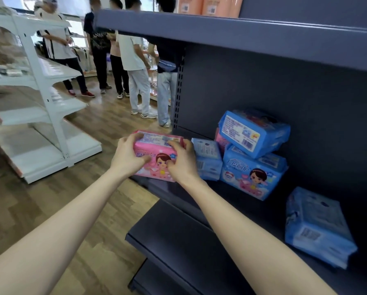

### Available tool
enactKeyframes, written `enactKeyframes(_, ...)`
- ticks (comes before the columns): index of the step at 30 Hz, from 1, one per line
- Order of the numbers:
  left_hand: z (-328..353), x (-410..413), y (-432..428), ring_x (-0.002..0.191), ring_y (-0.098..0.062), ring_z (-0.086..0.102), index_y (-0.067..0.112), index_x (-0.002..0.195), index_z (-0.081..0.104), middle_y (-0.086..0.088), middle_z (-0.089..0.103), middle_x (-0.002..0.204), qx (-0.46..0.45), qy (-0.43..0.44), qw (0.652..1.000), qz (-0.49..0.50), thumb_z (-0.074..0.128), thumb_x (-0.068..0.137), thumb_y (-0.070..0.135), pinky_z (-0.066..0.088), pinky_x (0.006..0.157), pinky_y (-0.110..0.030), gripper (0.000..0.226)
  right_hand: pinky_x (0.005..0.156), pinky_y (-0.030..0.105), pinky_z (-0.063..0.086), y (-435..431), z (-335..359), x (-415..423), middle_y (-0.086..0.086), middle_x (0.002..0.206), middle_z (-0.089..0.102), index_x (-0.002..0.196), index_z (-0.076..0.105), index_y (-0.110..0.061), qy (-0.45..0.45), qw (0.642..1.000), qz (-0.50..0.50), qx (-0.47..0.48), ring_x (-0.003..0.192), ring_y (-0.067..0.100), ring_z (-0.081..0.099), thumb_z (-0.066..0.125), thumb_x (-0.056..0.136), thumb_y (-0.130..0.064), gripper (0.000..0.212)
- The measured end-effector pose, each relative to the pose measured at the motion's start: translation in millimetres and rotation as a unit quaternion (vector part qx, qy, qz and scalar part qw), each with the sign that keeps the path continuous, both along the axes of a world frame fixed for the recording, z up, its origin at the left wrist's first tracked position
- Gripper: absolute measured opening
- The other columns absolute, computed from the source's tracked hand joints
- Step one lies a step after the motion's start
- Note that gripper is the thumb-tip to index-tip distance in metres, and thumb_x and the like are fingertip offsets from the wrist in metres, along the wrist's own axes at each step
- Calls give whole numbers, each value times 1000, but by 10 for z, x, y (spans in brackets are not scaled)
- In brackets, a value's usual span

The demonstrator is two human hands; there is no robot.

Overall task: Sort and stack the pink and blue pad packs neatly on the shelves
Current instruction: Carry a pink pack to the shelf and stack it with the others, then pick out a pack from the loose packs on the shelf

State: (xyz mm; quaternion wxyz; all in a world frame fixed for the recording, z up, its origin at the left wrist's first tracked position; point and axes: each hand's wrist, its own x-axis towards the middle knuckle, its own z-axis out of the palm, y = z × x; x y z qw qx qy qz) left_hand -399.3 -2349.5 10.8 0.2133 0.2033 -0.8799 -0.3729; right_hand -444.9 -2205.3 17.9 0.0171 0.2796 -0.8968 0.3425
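Both my hands hold a pink pad pack (pixel 157 145) at the left end of the dark shelf (pixel 238 194). My left hand (pixel 128 155) grips its left side and my right hand (pixel 181 159) grips its right side. To the right lies a small blue pack (pixel 208 159). Beside it stands a larger blue pack (pixel 252 175) with a cartoon girl, and another blue pack (pixel 252 133) lies tilted on top of it. A second pink pack (pixel 219 139) peeks out behind them, mostly hidden. One more blue pack (pixel 318 228) lies alone at the shelf's right.
A lower dark shelf (pixel 178 243) juts out below, and an upper one (pixel 242 33) overhangs with orange packs (pixel 210 5) on it. A white shelf rack (pixel 40 103) stands across the wooden aisle. Several people (pixel 133 58) stand at the aisle's far end.
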Motion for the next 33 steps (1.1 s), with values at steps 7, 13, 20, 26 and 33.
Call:
enactKeyframes(7, 95, -127, 41, 129, -29, 37, 18, 132, 47, -13, 31, 140, 6, -21, 1000, -5, 62, 62, 25, 36, 106, -36, 72, 103, 40, 39, -8, -13, -86, 9, 148, 21, 144, 32, -23, 31, 997, -15, 66, 133, 30, 28, 53, 93, -15, 56)
enactKeyframes(13, 320, -198, 292, 134, -37, 24, 16, 130, 48, -19, 30, 144, -129, -63, 989, 34, 62, 67, 27, 29, 106, -46, 65, 95, 37, 42, 89, 57, -101, 8, 140, 36, 138, 40, -16, 73, 995, -25, 70, 126, 28, 38, 52, 90, -14, 49)
enactKeyframes(20, 491, -396, 823, 123, -37, 38, 14, 129, 49, -14, 41, 133, -181, 36, 981, -52, 60, 77, 18, 39, 94, -41, 54, 107, 40, 28, 454, 184, -151, 8, 147, 31, 130, 50, -17, 163, 978, -99, 85, 135, 29, 24, 51, 92, -22, 39)
enactKeyframes(26, 461, -581, 1259, 122, -35, 42, 14, 131, 46, -14, 40, 132, -125, 13, 976, -176, 57, 81, 13, 40, 96, -37, 51, 111, 48, 12, 859, 229, -247, 15, 154, 15, 132, 48, -16, 200, 955, -168, 143, 142, 33, 10, 56, 90, -21, 44)
enactKeyframes(33, 311, -896, 1485, 130, -40, 26, 16, 127, 41, -17, 32, 136, -165, -157, 958, -174, 54, 85, 45, 30, 105, -47, 53, 105, 69, -5, 1178, 316, -349, 15, 154, -13, 142, 27, -26, 174, 919, -226, 273, 141, 38, -17, 64, 86, -23, 67)
